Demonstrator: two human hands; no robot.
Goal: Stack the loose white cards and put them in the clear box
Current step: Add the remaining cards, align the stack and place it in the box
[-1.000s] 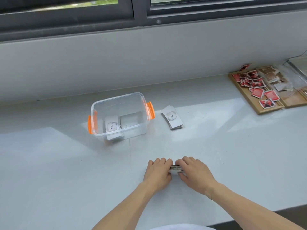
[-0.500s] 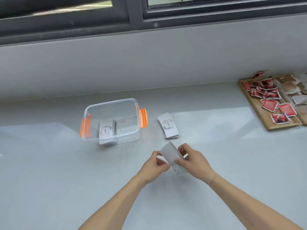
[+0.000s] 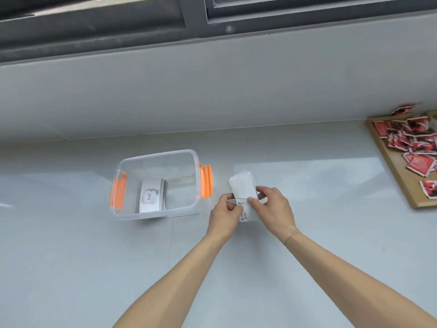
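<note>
White cards (image 3: 243, 189) pinched between left hand (image 3: 224, 215) and right hand (image 3: 274, 209), just right of clear box (image 3: 156, 185) on grey surface (image 3: 94, 268). Another stack (image 3: 152, 197) inside. Lower print too small to read. Red cards (image 3: 416, 145) cut off far right.

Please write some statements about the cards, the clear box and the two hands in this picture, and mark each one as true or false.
1. The clear box has no lid on it. True.
2. The clear box has nothing in it. False: a stack of white cards lies inside, the top one printed with "love".
3. Both hands hold white cards. True: the left hand and the right hand share a grip on the held cards, just right of the box.
4. The box handles are blue. False: they are orange.
5. The wooden tray at the right holds white cards. False: it holds red packets.
</note>
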